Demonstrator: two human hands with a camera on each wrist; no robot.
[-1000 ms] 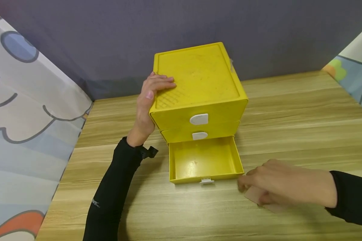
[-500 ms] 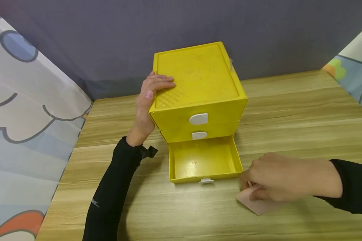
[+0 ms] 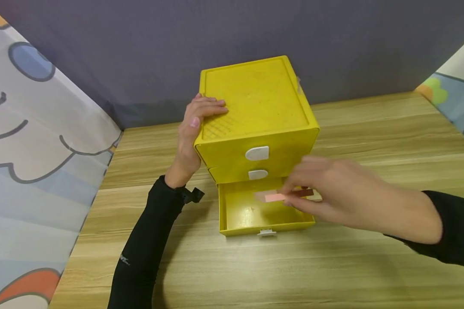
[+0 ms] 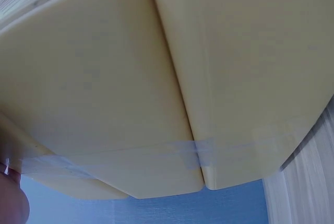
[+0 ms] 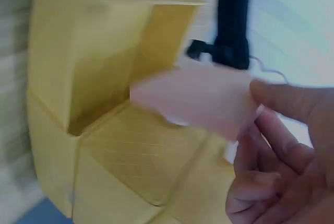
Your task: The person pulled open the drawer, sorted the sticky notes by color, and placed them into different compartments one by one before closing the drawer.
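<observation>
A yellow drawer unit stands at the middle of the table, its bottom drawer pulled out. The two drawers above are closed, each with a white handle. My left hand rests on the unit's upper left edge, fingers laid straight over the top and palm along the side. Between thumb and fingers, my right hand pinches a thin pink sheet, like a sticky note, above the pulled-out drawer. In the right wrist view the pink sheet looks flat and blurred.
A dark grey partition rises right behind the unit. Cartoon-printed cloth hangs at the left and right. The wood-patterned table extends around the unit. Clear tape runs along the unit's side in the left wrist view.
My right hand has lifted the pink sheet from the table right of the drawer and moved up and left over the drawer. The left hand stays on the unit.
</observation>
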